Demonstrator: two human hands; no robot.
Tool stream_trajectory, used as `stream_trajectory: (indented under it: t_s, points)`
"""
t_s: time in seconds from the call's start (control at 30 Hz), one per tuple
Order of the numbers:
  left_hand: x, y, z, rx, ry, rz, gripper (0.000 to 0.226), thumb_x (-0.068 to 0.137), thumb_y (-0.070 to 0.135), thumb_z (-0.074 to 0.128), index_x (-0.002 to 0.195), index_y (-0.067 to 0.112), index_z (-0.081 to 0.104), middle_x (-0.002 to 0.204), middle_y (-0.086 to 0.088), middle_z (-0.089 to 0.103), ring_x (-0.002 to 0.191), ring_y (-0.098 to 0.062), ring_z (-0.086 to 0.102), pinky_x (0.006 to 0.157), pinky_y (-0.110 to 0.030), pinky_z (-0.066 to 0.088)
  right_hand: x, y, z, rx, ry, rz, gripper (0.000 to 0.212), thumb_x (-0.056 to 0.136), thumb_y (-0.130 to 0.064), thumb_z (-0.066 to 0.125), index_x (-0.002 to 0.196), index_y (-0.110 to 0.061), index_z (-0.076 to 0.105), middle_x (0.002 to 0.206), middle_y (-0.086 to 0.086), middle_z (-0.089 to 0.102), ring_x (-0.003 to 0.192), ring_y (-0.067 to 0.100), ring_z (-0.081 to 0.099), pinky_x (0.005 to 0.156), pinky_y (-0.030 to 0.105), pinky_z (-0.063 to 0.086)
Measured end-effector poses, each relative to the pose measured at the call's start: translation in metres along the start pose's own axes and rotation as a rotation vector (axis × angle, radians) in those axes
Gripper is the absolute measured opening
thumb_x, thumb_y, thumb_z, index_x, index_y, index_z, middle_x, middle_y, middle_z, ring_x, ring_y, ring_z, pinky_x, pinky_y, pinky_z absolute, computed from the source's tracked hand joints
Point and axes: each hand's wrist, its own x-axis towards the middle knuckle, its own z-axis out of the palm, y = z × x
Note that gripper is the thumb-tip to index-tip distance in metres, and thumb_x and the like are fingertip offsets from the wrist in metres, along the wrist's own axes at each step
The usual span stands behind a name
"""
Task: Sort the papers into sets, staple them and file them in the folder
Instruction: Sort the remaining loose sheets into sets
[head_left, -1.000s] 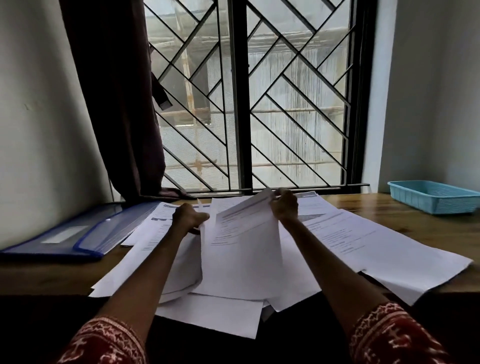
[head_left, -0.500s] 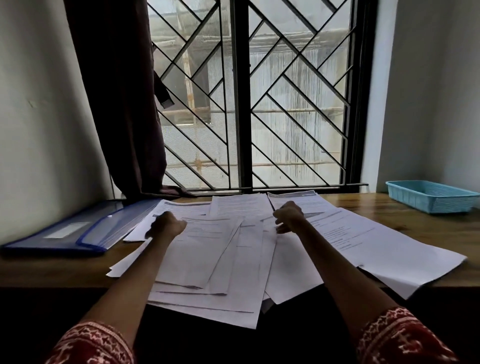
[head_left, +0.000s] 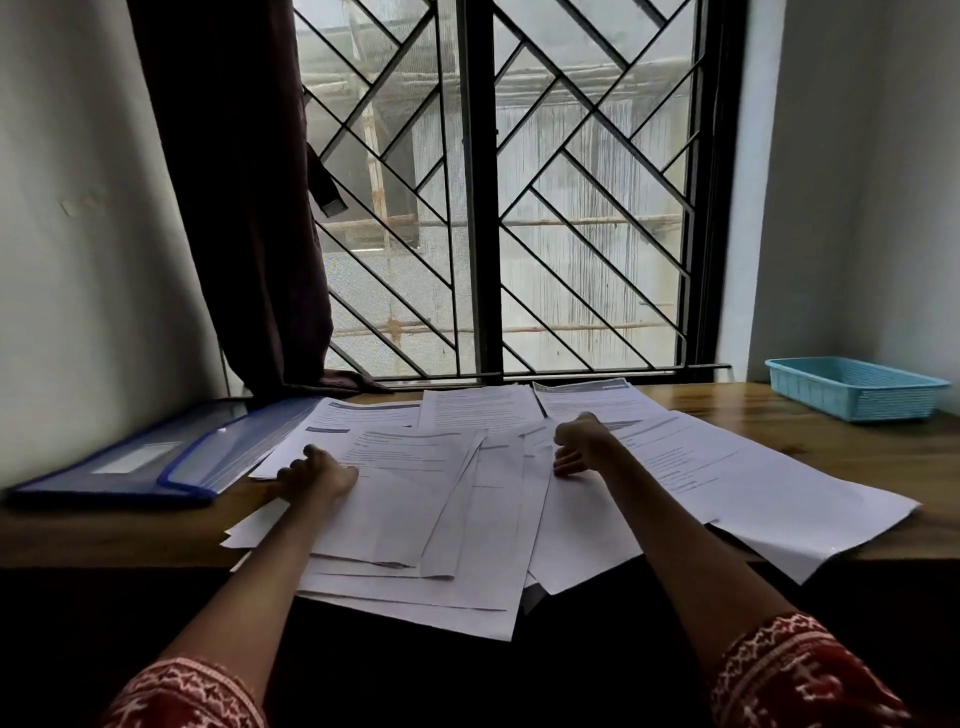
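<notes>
A loose spread of white printed paper sheets (head_left: 457, 499) lay in the middle of the frame on the brown wooden worktop (head_left: 810, 441), many sheets overlapping each other, and some of them hung over the near edge of the worktop. More sheets reached to the right, toward the lower right part of the worktop.

The left hand (head_left: 319, 473) rested on the left side of the paper spread, near its left border. Its fingers were curled downward at the edge of a sheet, but I could not tell if they really pinched the paper or only pressed on it. The right hand (head_left: 579, 441) was over the sheets a little right of centre, with fingers bent in a loose way; it seemed to hold nothing. Both arms had red patterned sleeves (head_left: 800, 675) at the bottom of the frame.

At the left of the frame, the blue translucent plastic folder (head_left: 156, 462) lay flat on the worktop, just beside the papers. A light blue plastic basket (head_left: 852, 387) stood at the far right, well apart from the papers. Behind them, a dark curtain (head_left: 234, 197) hung beside the window with a black metal grille (head_left: 519, 208).
</notes>
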Motion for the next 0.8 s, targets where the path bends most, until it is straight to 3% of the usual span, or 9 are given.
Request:
stream_trajectory:
  t_s: [0.13,0.27,0.33,0.43,0.53,0.6,0.7,0.77,0.8]
  points:
    - [-0.004,0.005,-0.001,-0.021,-0.002,0.000,0.076,0.088,0.042,0.055,0.143,0.004,0.020,0.144,-0.020,0.033,0.132,-0.036,0.031,0.107,-0.037,0.027,-0.003,-0.001,0.003,0.040,-0.041,0.007,0.010,0.085,0.008,0.040,0.076,0.006,0.042,0.074,0.023,0.052,0.059,0.033,0.057,0.066,0.045,0.054]
    - [-0.006,0.012,-0.004,-0.039,-0.022,0.015,0.072,0.088,0.039,0.056,0.140,0.001,0.023,0.143,-0.021,0.036,0.131,-0.036,0.034,0.107,-0.038,0.029,-0.011,-0.003,0.013,0.160,-0.145,-0.017,0.013,0.091,0.003,0.044,0.079,0.001,0.047,0.074,0.015,0.050,0.061,0.026,0.053,0.053,0.035,0.049]
    - [-0.007,0.015,-0.005,-0.057,-0.045,0.044,0.072,0.088,0.039,0.056,0.140,0.000,0.024,0.142,-0.020,0.038,0.130,-0.035,0.036,0.106,-0.037,0.031,-0.011,-0.006,0.024,0.210,-0.163,-0.015,0.010,0.097,-0.007,0.046,0.100,0.001,0.051,0.087,0.016,0.053,0.070,0.025,0.055,0.058,0.035,0.047]
    - [-0.008,0.019,-0.005,-0.076,-0.064,0.067,0.069,0.088,0.039,0.056,0.139,0.001,0.028,0.141,-0.018,0.041,0.129,-0.034,0.039,0.104,-0.038,0.035,-0.007,-0.009,0.040,0.265,-0.180,0.005,0.048,0.098,-0.029,0.046,0.134,0.003,0.037,0.121,0.018,0.051,0.104,0.034,0.057,0.073,0.041,0.049]
    - [-0.010,0.021,-0.006,-0.104,-0.066,0.077,0.059,0.088,0.033,0.056,0.134,0.002,0.039,0.137,-0.017,0.046,0.125,-0.034,0.044,0.102,-0.037,0.040,-0.005,-0.006,0.046,0.272,-0.256,-0.006,0.071,0.089,-0.033,0.063,0.141,0.001,0.028,0.141,0.017,0.040,0.127,0.034,0.044,0.094,0.043,0.043]
    - [-0.011,0.024,-0.006,-0.135,-0.085,0.077,0.051,0.089,0.029,0.056,0.130,0.001,0.045,0.134,-0.018,0.049,0.123,-0.034,0.046,0.099,-0.036,0.040,-0.003,-0.002,0.050,0.181,-0.308,-0.007,0.075,0.076,-0.019,0.077,0.136,0.002,0.036,0.136,0.015,0.045,0.125,0.033,0.044,0.100,0.042,0.040]
    - [-0.013,0.029,-0.004,-0.171,-0.108,0.083,0.045,0.090,0.025,0.055,0.127,0.000,0.048,0.132,-0.019,0.050,0.121,-0.034,0.048,0.096,-0.034,0.041,0.007,0.001,0.061,0.165,-0.289,-0.032,0.074,0.052,-0.001,0.076,0.121,0.005,0.049,0.104,0.016,0.057,0.094,0.029,0.056,0.077,0.034,0.047]
    - [-0.016,0.029,-0.006,-0.207,-0.096,0.080,0.042,0.090,0.024,0.053,0.124,0.000,0.050,0.130,-0.018,0.053,0.119,-0.033,0.050,0.092,-0.032,0.042,0.000,-0.008,0.061,0.246,-0.257,-0.059,0.074,0.048,0.004,0.070,0.119,0.005,0.049,0.104,0.016,0.055,0.095,0.030,0.056,0.067,0.031,0.050]
    - [-0.018,0.030,-0.009,-0.249,-0.092,0.075,0.041,0.090,0.024,0.053,0.123,0.000,0.051,0.128,-0.019,0.054,0.118,-0.033,0.051,0.092,-0.032,0.042,-0.005,-0.014,0.059,0.312,-0.241,-0.091,0.061,0.054,0.008,0.066,0.113,0.004,0.050,0.102,0.016,0.056,0.093,0.031,0.058,0.063,0.030,0.051]
